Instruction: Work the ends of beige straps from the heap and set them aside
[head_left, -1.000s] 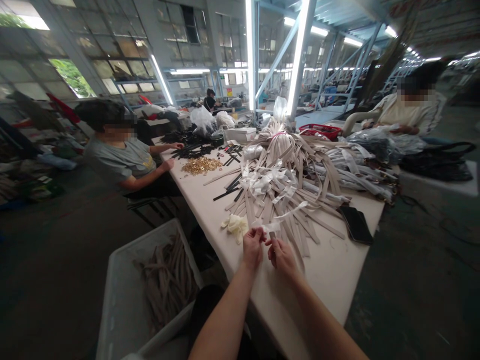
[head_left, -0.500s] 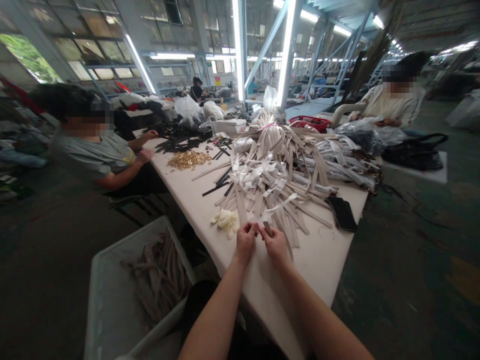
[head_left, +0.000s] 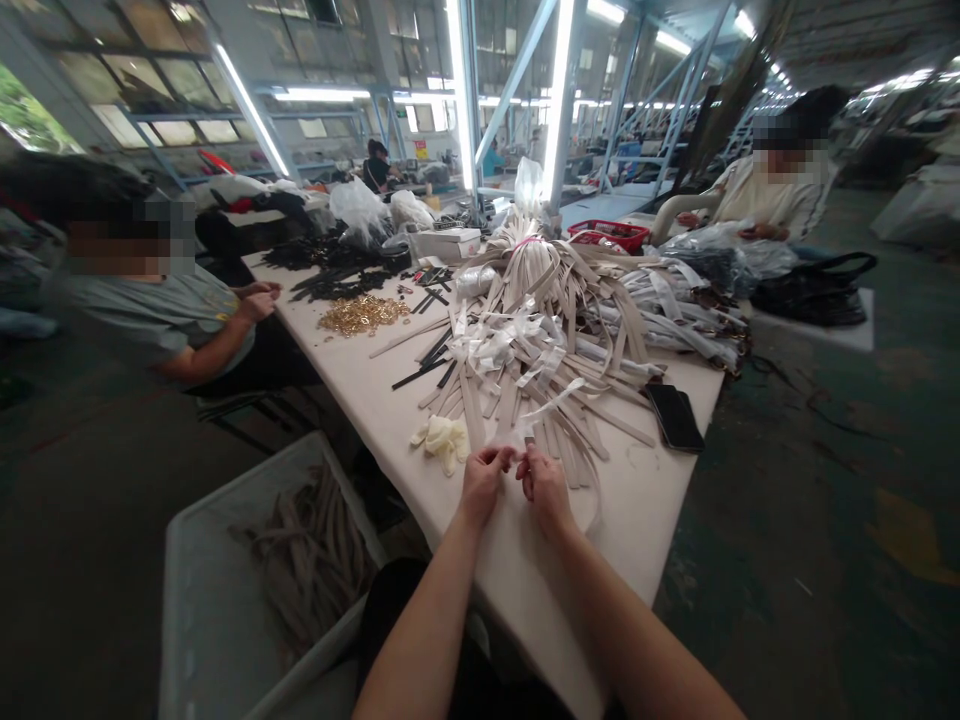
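Near the front of the pale table, my left hand has its fingers pinched together on something too small to make out. Just to its right, my right hand is closed on a grey-beige strap, whose end shows above the fingers. The fingertips of both hands are close together. Beyond them lies a large heap of beige straps with white translucent film on top. A crumpled cream glove is just left of my left hand.
A bin of straps stands at lower left. Gold rings and black strips lie on the table's left side. A black phone is at the right edge. One person sits at left, another at far right.
The whole view has shifted slightly, moving the scene leftward. Less of the strap end shows above my right hand. The hands of the person at left have come together.
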